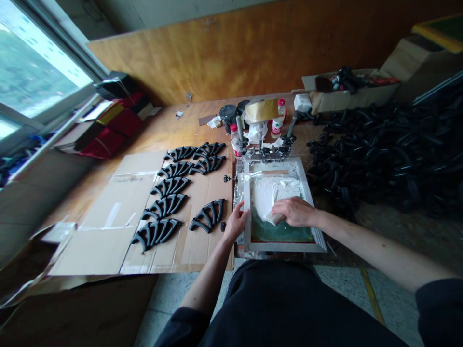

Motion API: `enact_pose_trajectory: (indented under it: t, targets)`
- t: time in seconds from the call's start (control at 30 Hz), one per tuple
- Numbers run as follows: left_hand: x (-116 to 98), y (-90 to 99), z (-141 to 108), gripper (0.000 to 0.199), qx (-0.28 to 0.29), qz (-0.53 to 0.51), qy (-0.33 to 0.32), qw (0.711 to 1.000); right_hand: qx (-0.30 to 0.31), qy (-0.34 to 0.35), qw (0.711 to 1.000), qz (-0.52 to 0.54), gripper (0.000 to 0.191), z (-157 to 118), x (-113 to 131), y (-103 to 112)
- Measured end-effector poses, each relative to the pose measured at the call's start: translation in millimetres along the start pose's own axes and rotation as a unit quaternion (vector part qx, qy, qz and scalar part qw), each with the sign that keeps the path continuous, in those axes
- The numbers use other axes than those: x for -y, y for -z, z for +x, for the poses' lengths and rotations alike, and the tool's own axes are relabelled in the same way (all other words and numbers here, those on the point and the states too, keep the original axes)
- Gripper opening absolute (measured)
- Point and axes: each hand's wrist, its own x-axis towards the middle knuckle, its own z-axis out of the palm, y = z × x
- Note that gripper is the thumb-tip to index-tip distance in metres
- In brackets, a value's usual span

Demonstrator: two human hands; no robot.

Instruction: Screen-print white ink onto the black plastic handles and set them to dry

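A metal-framed printing screen point(285, 246) lies on the bench in front of me, with white paste point(264, 193) spread over its green mesh. My right hand point(294, 212) is closed around a squeegee point(278, 219) at the lower edge of the paste. At the frame's left side, my left hand point(237, 220) grips the metal edge, its fingers partly hidden. Left of the screen, curved black parts point(208, 215) rest in fanned groups on flattened cardboard point(173, 255).
A clamp mechanism point(267, 152) stands behind the screen, beside red-capped bottles point(278, 120) and a dark jar point(228, 115). A large heap of black parts point(390, 154) covers the right side. Boxes point(119, 127) sit by the window.
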Motion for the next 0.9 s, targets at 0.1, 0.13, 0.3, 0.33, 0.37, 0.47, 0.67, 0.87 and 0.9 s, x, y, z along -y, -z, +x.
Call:
enact_pose_trajectory:
  t: [0.1, 0.13, 0.3, 0.33, 0.37, 0.47, 0.67, 0.87, 0.9]
  targets:
    - [0, 1.2, 0, 0.061, 0.008, -0.001, -0.008, 1.000, -0.065, -0.064, 0.996, -0.002, 0.017, 5, -1, -5]
    - [0, 1.7, -1, 0.062, 0.010, -0.006, -0.011, 1.000, -0.088, -0.069, 0.994, -0.009, 0.020, 5, 1, -10]
    - [-3, 2.2, -3, 0.063, 0.011, -0.012, -0.006, 1.000, -0.085, -0.033, 0.996, 0.011, 0.027, -7, 8, -26]
    - [-5, 2.7, -4, 0.062, 0.011, -0.012, -0.006, 1.000, -0.085, -0.048, 0.995, 0.020, 0.023, -5, 7, -23]
    - [-8, 3.9, -5, 0.063, 0.017, -0.015, -0.007, 1.000, -0.096, -0.070, 0.993, 0.027, 0.020, 0, 5, -17]
    - [-26, 11.7, -12, 0.070, 0.048, -0.049, -0.012, 0.998, -0.170, -0.149, 0.974, 0.027, 0.036, 30, -10, 12]
    - [-95, 36.6, -32, 0.065, 0.030, -0.165, -0.039, 0.985, -0.311, -0.293, 0.903, 0.029, 0.052, 34, -87, 83]
    - [-172, 46.1, -7, 0.059, -0.008, -0.246, -0.193, 0.950, -0.344, -0.424, 0.831, 0.108, 0.040, -25, -131, 45]
    - [-178, 44.0, -1, 0.060, -0.004, -0.259, -0.200, 0.945, -0.304, -0.406, 0.853, 0.118, 0.041, -26, -122, 25]
